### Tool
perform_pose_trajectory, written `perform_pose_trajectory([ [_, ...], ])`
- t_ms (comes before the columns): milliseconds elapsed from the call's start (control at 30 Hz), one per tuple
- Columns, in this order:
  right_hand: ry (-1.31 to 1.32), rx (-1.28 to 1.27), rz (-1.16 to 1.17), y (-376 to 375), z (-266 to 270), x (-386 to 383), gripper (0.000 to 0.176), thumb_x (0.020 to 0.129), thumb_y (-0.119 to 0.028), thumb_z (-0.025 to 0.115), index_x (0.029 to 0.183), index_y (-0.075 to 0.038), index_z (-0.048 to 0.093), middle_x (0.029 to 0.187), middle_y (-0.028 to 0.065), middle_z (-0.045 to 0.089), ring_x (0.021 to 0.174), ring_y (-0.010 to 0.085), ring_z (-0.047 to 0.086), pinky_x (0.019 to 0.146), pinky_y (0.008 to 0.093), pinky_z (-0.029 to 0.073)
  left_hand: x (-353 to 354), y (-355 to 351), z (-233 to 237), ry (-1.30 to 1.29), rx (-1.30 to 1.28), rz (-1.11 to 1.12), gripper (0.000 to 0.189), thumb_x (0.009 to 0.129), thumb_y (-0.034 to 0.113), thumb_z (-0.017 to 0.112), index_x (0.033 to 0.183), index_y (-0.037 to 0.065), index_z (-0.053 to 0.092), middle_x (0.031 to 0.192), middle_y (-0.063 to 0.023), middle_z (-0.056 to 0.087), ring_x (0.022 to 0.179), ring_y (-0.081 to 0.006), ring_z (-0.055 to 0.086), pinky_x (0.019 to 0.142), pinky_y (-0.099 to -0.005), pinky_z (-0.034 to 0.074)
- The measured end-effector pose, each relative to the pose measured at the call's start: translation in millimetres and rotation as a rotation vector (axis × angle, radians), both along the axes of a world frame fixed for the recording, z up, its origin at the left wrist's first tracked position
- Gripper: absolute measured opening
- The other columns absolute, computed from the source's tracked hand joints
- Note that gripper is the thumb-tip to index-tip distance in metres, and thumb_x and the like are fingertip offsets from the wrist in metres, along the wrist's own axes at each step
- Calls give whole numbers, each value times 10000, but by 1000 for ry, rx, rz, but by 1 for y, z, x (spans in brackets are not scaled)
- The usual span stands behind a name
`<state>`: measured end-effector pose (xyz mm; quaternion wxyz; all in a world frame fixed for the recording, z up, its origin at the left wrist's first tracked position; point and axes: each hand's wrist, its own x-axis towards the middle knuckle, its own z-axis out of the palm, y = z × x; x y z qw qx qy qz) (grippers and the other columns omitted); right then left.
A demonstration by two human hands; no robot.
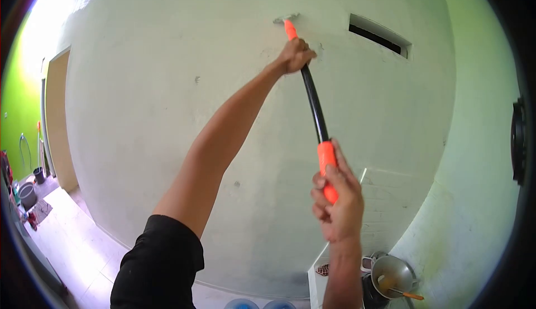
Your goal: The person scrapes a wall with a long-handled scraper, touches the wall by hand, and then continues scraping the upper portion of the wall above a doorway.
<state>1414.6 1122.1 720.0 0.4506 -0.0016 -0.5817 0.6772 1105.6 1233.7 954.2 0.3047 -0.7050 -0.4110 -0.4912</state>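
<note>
A long tool with a black pole (315, 102) and orange ends slants up across the pale wall (139, 113). Its whitish head (287, 18) is at the wall's upper part, left of a narrow slot. High on the pole, just under the upper orange part, my left hand (296, 56) is closed around it. Lower down, my right hand (340, 197) grips the orange handle end (328, 164). Small dark marks show on the wall around the pole and to its left.
A metal pan (393, 275) with a utensil sits on a stove at the lower right, beside a white counter (316, 286). Blue-topped round things (242, 304) stand at the bottom. A doorway (58, 119) and buckets (27, 194) are at the far left.
</note>
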Motion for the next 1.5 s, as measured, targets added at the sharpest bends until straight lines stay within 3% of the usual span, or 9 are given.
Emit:
perform_pose_trajectory([
  [300,-57,-62,-30,-42,-66,-10,618,1036,-182,492,1594,-56,258,760,24,504,448,41,328,385,224,262,-7,-36,-84,123,-26,43,383,811,276,585,535,13,548,566,-102,526,663,-254,487,703,-390,421],
  [500,-11,-16,-43,-40,-37,-50,610,1039,-188,496,1593,-65,270,766,25,502,473,33,338,395,216,267,-39,-14,-44,-120,-3,-287,347,828,211,641,560,8,554,564,-87,559,562,-175,513,592,-344,427],
  [633,44,32,10,-35,21,-50,609,1040,-187,507,1593,-74,279,788,24,508,497,30,338,407,213,250,-34,-26,27,-161,-20,-288,319,836,185,651,588,0,573,572,-78,563,550,-170,529,576,-343,429],
  [733,30,-2,-16,-40,6,-39,605,1039,-179,510,1592,-75,285,801,24,510,493,32,327,409,216,237,-31,-26,5,-65,52,-179,346,826,192,641,564,-14,550,573,-103,557,536,-194,539,586,-348,442],
  [1000,-32,-160,25,-42,-152,-48,625,1040,-181,516,1596,-61,259,749,13,497,475,36,332,401,214,250,-35,-34,-156,244,47,37,338,742,270,610,535,14,535,595,-154,541,681,-341,510,827,-431,420],
  [1233,-229,-203,-43,-56,-305,-23,588,1025,-147,544,1557,-9,334,681,-10,467,510,46,400,433,209,313,-18,-62,-330,283,-6,-3,371,721,191,668,495,89,393,537,-88,441,583,-311,456,688,-423,405],
  [1300,-396,-249,-134,-51,-376,-2,492,942,-243,683,1384,-49,591,667,41,571,533,147,556,487,280,439,-1,-82,-384,286,-81,5,370,717,159,685,487,99,401,530,-75,439,566,-295,461,658,-409,406],
  [1367,-415,11,-212,-47,-458,26,244,1021,-227,594,1143,-26,661,715,2,568,475,41,389,430,235,344,28,-106,-438,259,-142,17,376,725,150,693,485,107,407,530,-64,443,547,-279,464,640,-399,409],
  [1500,-729,69,-278,-73,-496,93,303,963,-308,694,815,-47,650,593,-10,523,513,123,492,489,337,410,86,-163,-546,147,-341,44,360,760,173,687,501,110,444,552,-54,466,561,-257,491,668,-390,431],
])
